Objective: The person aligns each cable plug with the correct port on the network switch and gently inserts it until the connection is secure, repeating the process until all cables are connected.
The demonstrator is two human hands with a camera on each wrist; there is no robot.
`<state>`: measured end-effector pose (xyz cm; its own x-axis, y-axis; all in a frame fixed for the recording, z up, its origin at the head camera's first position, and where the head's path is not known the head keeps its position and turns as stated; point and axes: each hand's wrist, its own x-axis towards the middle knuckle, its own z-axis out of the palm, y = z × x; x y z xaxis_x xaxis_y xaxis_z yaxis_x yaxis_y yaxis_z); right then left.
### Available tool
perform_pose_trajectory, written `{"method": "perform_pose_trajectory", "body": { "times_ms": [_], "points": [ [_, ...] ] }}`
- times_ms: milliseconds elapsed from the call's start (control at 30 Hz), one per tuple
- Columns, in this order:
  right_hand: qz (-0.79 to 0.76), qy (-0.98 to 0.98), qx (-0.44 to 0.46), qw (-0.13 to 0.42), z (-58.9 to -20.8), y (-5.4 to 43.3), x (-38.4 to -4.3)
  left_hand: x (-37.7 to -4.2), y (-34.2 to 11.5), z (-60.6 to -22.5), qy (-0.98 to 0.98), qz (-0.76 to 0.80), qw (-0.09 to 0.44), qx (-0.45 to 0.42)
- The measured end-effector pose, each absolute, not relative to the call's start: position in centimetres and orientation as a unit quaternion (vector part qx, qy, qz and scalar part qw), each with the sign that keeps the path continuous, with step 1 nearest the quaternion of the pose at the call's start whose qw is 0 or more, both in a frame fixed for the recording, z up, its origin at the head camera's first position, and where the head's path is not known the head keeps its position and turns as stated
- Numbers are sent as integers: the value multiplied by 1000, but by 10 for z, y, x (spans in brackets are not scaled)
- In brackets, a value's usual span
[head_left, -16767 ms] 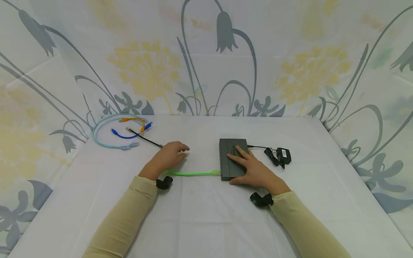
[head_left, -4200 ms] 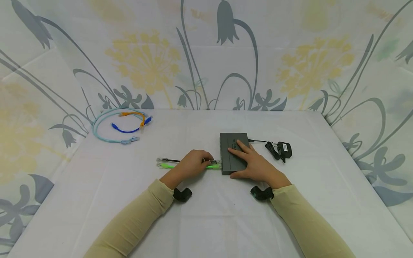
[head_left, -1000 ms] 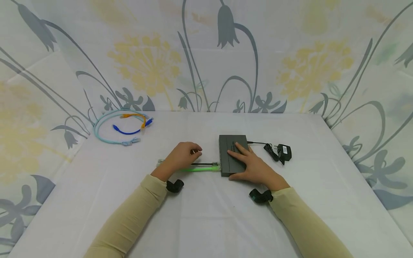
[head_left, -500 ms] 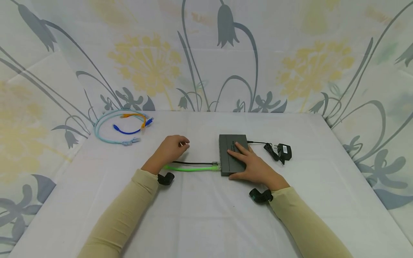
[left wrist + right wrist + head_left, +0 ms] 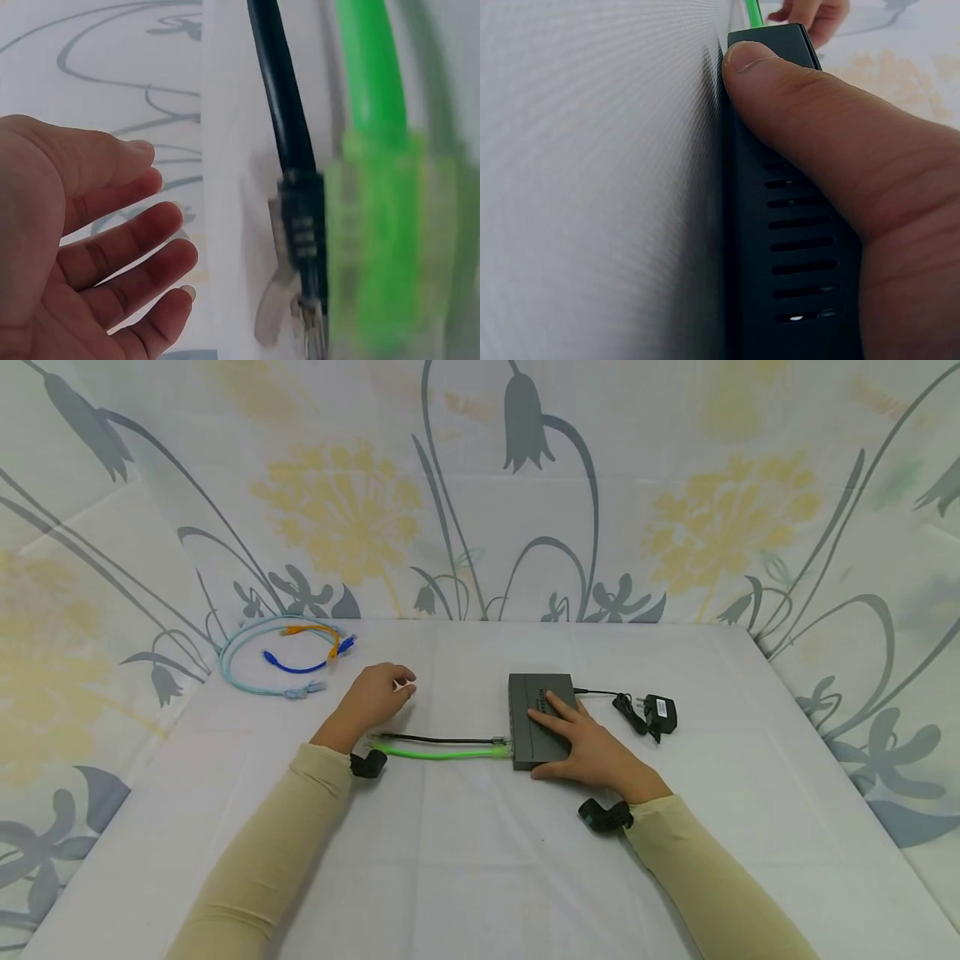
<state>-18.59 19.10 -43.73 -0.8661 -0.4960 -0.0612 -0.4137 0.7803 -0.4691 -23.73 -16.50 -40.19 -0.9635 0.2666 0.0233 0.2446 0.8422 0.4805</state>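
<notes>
A dark grey Netgear network switch lies flat on the white cloth in the head view. My right hand rests on it, fingers spread over the top; in the right wrist view the thumb presses its vented side. A black network cable and a green network cable run side by side leftward from the switch's left edge. Beyond their free ends is my left hand, raised with loosely bent fingers around nothing. The left wrist view shows the black plug beside the green plug.
At the back left lie a light blue cable, an orange cable and a short blue cable, partly overlapping. Right of the switch sits a black power adapter, its cord bundled. A flower-patterned curtain borders the table behind.
The black cable has moved from the back-left group to the switch, beside the green one. Lately my left hand has moved off it, left and away. My right hand has stayed on the switch.
</notes>
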Motion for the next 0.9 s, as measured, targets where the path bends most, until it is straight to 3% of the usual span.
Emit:
{"method": "perform_pose_trajectory", "body": {
  "times_ms": [500, 900],
  "points": [
    [-230, 938, -240, 93, -438, 191, -185, -250, -192, -409, 969, 229, 19, 88],
    [-228, 939, -240, 92, -436, 191, -185, -253, -205, -405, 976, 207, -15, 66]
  ]
}}
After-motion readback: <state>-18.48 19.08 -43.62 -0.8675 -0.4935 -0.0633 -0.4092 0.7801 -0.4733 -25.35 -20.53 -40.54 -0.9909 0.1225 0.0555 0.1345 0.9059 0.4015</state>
